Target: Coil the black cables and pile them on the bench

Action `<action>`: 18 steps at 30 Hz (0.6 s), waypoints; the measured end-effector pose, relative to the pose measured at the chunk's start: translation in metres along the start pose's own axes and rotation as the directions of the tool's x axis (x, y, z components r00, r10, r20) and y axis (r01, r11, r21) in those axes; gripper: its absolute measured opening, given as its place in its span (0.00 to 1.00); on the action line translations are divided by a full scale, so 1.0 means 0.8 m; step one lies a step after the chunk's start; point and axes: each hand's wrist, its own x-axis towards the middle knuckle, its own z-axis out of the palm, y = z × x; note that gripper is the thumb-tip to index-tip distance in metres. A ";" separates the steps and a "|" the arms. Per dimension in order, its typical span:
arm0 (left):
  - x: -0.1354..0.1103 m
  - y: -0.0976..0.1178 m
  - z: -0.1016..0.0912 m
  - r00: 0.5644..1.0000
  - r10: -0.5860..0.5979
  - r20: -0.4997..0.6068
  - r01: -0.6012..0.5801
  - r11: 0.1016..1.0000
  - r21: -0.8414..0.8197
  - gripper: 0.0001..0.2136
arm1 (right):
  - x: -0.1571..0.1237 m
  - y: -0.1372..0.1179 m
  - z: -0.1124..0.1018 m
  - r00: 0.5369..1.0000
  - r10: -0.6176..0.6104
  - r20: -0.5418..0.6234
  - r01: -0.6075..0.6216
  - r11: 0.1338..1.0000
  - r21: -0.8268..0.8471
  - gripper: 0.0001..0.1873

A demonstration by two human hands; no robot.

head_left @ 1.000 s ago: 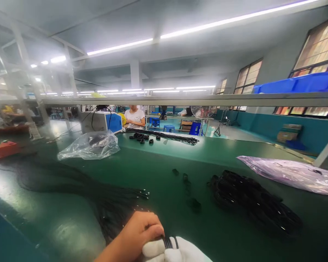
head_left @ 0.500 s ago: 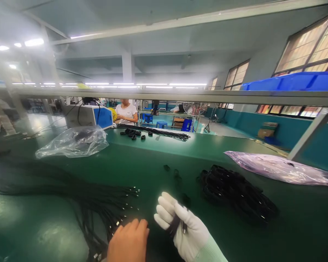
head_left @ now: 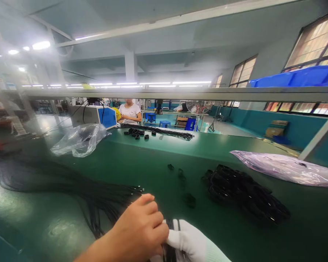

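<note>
Beside the curled fingers of the left hand (head_left: pixel 140 227), the gloved right hand (head_left: pixel 190 240) clamps a black cable bundle (head_left: pixel 169 251), seemingly to keep its strands together, though overlap hides whether the left fingers pinch it too.

Bare left fingers (head_left: pixel 155 219), bare left forearm (head_left: pixel 106 243), right fingers (head_left: pixel 175 239) in white glove (head_left: pixel 191 238), pale green cuff (head_left: pixel 214 251)

Ceiling lamps (head_left: pixel 41 45) flared into haze upper left, windows (head_left: pixel 314 45) glowed at right, glare pooled on the tabletop (head_left: pixel 57 223), left edge blurry!
</note>
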 end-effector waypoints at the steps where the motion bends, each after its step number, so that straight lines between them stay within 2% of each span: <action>1: 0.003 -0.007 -0.006 0.999 0.003 0.050 -0.001 0.999 -0.053 0.12 | 0.000 -0.002 0.001 0.999 0.022 0.040 -0.024 0.999 0.039 0.17; 3: 0.007 -0.014 -0.010 0.992 -0.011 0.127 0.027 0.992 -0.125 0.11 | 0.002 -0.002 0.004 0.990 0.062 0.127 -0.077 0.990 0.119 0.14; 5: 0.008 -0.017 -0.006 0.986 -0.027 0.167 0.056 0.984 -0.170 0.08 | 0.004 0.002 0.005 0.982 0.093 0.166 -0.123 0.975 0.184 0.11; 8: 0.007 -0.015 -0.002 0.989 -0.044 0.142 0.076 0.971 -0.226 0.06 | 0.007 0.016 0.002 0.983 0.144 0.115 -0.166 0.962 0.216 0.09; 10: 0.009 -0.015 -0.005 0.989 -0.056 0.139 0.086 0.972 -0.219 0.06 | 0.007 0.026 -0.003 0.981 0.185 0.066 -0.194 0.962 0.190 0.11; 13: 0.014 -0.021 -0.011 0.951 -0.090 0.295 0.173 0.947 -0.270 0.06 | 0.005 0.037 -0.009 0.972 0.220 0.088 -0.235 0.941 0.244 0.14; 15: 0.014 -0.025 -0.010 0.893 -0.159 0.420 0.349 0.834 -0.427 0.05 | 0.003 0.041 -0.011 0.971 0.188 0.145 -0.228 0.908 0.352 0.14; 17: 0.010 -0.025 -0.003 0.818 -0.256 0.516 0.552 0.602 -0.577 0.02 | 0.003 0.043 -0.013 0.975 0.129 0.182 -0.192 0.902 0.387 0.15; 18: 0.006 -0.023 0.002 0.784 -0.302 0.543 0.617 0.482 -0.623 0.01 | 0.003 0.045 -0.013 0.975 0.105 0.194 -0.171 0.915 0.364 0.15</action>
